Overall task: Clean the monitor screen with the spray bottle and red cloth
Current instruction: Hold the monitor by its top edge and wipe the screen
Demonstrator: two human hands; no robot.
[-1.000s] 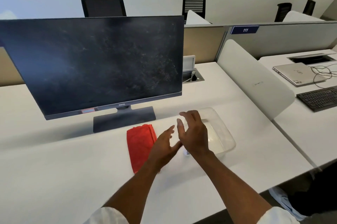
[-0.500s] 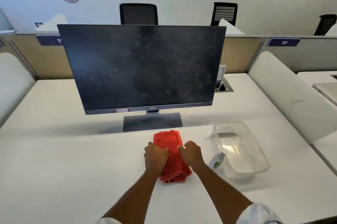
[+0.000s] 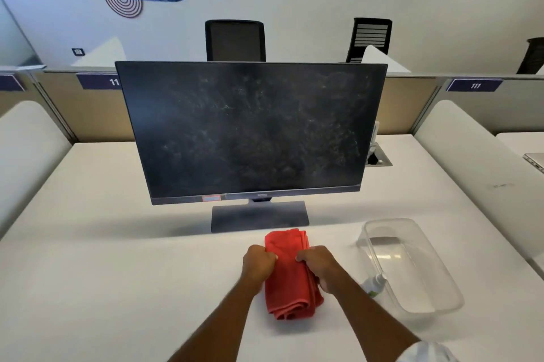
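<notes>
A dark monitor (image 3: 250, 129) stands on the white desk, its screen covered in pale smudges and dust. In front of its base lies a folded red cloth (image 3: 290, 276). My left hand (image 3: 259, 263) grips the cloth's left edge and my right hand (image 3: 319, 266) grips its right edge, both with fingers curled into the fabric. A small spray bottle (image 3: 374, 283) with a white top lies just right of my right forearm, against the clear tub, partly hidden by the arm.
A clear plastic tub (image 3: 438, 294) sits on the desk at the right. White rounded dividers (image 3: 471, 152) flank the desk on both sides. A cable port (image 3: 378, 158) is behind the monitor's right edge. A laptop corner (image 3: 534, 160) shows at far right.
The view swung left to centre on the monitor. Both hands moved from in front of the tub to the red cloth and closed on its two edges.
</notes>
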